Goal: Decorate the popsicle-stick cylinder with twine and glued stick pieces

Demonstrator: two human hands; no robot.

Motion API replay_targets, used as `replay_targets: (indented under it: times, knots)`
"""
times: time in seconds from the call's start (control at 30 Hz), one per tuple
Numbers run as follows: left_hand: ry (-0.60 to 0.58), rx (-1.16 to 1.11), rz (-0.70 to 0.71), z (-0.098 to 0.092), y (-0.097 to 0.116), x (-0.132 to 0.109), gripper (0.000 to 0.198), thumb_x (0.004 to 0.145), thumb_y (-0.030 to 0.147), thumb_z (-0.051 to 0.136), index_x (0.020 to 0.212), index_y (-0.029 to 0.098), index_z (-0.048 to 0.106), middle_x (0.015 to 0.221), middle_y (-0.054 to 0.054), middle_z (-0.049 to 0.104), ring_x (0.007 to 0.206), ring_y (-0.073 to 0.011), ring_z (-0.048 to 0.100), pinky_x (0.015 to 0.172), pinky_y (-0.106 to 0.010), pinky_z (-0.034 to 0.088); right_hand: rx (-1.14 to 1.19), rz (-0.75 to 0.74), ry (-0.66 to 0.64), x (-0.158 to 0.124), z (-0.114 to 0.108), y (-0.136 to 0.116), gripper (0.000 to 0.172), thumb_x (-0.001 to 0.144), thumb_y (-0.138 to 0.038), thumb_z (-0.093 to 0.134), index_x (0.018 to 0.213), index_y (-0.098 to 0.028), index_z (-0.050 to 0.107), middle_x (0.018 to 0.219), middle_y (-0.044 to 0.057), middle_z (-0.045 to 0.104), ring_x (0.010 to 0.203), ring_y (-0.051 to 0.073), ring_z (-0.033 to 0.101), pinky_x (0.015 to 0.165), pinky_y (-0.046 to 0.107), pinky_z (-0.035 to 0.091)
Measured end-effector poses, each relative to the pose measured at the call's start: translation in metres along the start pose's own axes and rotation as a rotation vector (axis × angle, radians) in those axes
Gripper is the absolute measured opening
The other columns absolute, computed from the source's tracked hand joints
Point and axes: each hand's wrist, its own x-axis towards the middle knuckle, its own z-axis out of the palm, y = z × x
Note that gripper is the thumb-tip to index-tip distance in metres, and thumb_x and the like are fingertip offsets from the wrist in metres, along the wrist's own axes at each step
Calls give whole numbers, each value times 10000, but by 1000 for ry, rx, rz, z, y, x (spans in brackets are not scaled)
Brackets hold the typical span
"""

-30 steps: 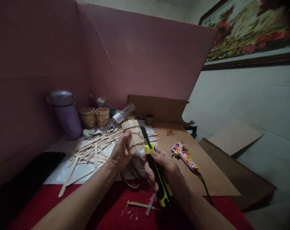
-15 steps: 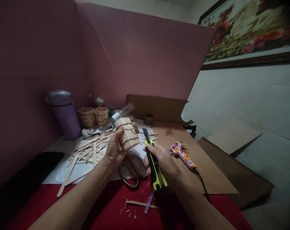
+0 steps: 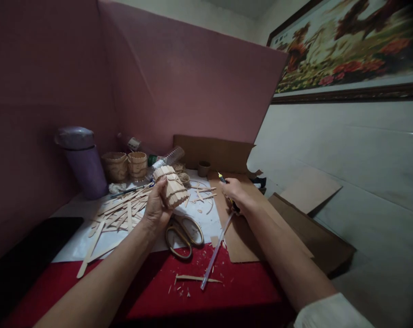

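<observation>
My left hand (image 3: 156, 205) is closed around a small tub (image 3: 174, 189) faced with pale craft sticks and bound with twine, held tilted above the paper. Over the brown cardboard, my right hand (image 3: 238, 193) grips a yellow-and-black utility knife (image 3: 221, 177), seen nearly edge-on, its front end pointing away from me. A clear glue stick (image 3: 215, 259) runs from beneath that hand to the red cloth. The floral glue gun is hidden behind my right hand and arm. Scissors (image 3: 184, 237) with large handles lie just below the tub.
Loose craft sticks (image 3: 124, 209) are heaped on white paper at left. Behind them stand a purple tumbler (image 3: 83, 164), two decorated tubs (image 3: 137, 165) and a plastic bottle (image 3: 170, 157). A small brown pot (image 3: 203, 168) sits near the back. Wood scraps litter the red cloth (image 3: 151, 287).
My right hand has moved right and away with the utility knife, which has turned nearly edge-on. It now covers the glue gun. The tub stays in my left hand; the view has shifted right.
</observation>
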Motion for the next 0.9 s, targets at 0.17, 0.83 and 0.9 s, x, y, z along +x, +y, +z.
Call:
replay_targets:
  times: [0.17,0.83,0.9]
  knots:
    - [-6,7,-15,0,1,-2,297,809,189,620,1102,143,635,793,-37,735,649,-181,700,637,-355,615,-297,119,29,51,22,-8,344,927,-337,619,1233,-184,583,1248,95,598,1072,230,621,880,411,541]
    - [-169,150,-120,-5,-10,-4,294,804,333,658,1021,134,658,802,-82,732,647,-212,695,582,-320,584,-241,-663,129,-50,13,-51,179,925,-313,522,897,-202,660,929,41,725,894,183,647,818,286,452]
    - [-206,177,-141,-5,-13,-6,308,808,356,655,1009,123,666,784,-83,729,657,-208,696,583,-291,570,-164,-906,141,-79,13,-47,113,884,-249,553,819,-199,630,864,37,707,871,199,626,811,321,420]
